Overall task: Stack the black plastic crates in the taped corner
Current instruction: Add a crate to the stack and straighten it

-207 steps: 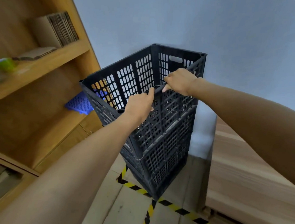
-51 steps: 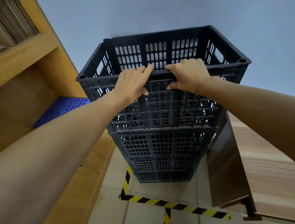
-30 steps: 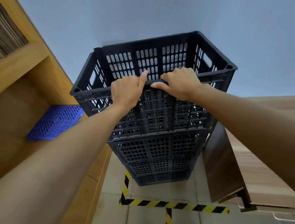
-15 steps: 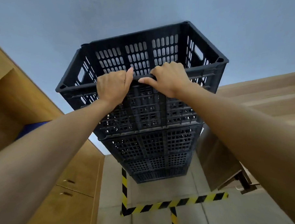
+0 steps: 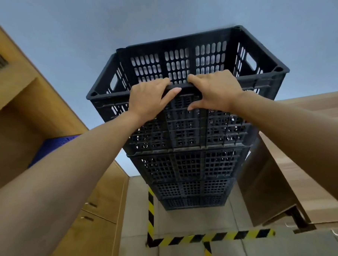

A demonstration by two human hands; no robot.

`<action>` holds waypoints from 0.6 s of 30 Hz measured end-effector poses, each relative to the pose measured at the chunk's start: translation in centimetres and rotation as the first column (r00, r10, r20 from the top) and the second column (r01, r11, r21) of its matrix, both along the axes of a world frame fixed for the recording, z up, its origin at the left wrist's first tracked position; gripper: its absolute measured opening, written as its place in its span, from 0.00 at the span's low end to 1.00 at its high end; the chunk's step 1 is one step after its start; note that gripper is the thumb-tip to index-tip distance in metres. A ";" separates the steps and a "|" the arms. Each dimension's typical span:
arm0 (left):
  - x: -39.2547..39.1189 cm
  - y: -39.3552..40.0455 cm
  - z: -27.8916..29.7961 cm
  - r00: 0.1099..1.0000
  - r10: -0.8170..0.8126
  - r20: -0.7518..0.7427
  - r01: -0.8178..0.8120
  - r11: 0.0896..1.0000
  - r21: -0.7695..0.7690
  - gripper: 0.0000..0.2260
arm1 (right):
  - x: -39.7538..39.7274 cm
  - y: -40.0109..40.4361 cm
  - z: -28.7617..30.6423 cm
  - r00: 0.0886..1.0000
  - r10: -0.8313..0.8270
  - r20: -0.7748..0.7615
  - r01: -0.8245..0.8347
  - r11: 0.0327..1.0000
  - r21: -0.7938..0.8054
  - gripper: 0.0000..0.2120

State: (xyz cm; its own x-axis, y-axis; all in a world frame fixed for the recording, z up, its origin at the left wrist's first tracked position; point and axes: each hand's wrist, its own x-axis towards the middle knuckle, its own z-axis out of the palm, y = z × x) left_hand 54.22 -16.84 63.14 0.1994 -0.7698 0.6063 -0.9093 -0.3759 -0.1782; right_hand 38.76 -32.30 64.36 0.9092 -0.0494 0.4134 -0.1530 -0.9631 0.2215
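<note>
A tall stack of black perforated plastic crates [image 5: 187,165] stands on the floor inside a corner marked with yellow-and-black tape [image 5: 211,237], against the blue-grey wall. The top crate [image 5: 181,65] is open upward and sits squarely on the ones below. My left hand [image 5: 147,98] and my right hand [image 5: 215,91] both grip the middle of its near rim, side by side, fingers hooked over the edge and thumbs on the outer face.
A wooden shelf unit with cabinet doors [image 5: 101,204] runs along the left, with a blue plastic basket [image 5: 54,144] on a shelf. A wooden table [image 5: 301,160] stands close to the right of the stack. Pale floor tiles [image 5: 181,251] lie in front.
The stack appears further right and lower in view as the camera has shifted back and down. Both hands stay on the near rim; my thumbs have spread down onto the crate's front.
</note>
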 end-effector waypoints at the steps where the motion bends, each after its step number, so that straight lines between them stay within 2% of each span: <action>1: 0.1 0.0 0.0 1.000 0.004 -0.005 -0.004 1.000 -0.001 0.26 | 0.1 0.0 0.1 1.000 -0.005 0.001 0.005 1.000 -0.004 0.28; 5: -0.2 -0.1 -0.3 0.998 0.049 -0.031 -0.050 0.999 -0.022 0.26 | 0.7 -0.6 0.0 1.000 -0.010 0.025 0.011 1.000 -0.018 0.22; 9: -0.6 -0.4 -0.3 0.995 0.092 -0.045 -0.094 0.995 -0.028 0.24 | 1.2 -1.4 -0.4 0.999 0.026 0.042 -0.024 0.999 -0.029 0.21; 18: -0.9 -1.5 -0.2 0.984 0.164 -0.063 -0.165 0.986 -0.010 0.27 | 1.3 -3.1 -0.3 0.993 0.091 0.072 -0.089 0.995 -0.037 0.21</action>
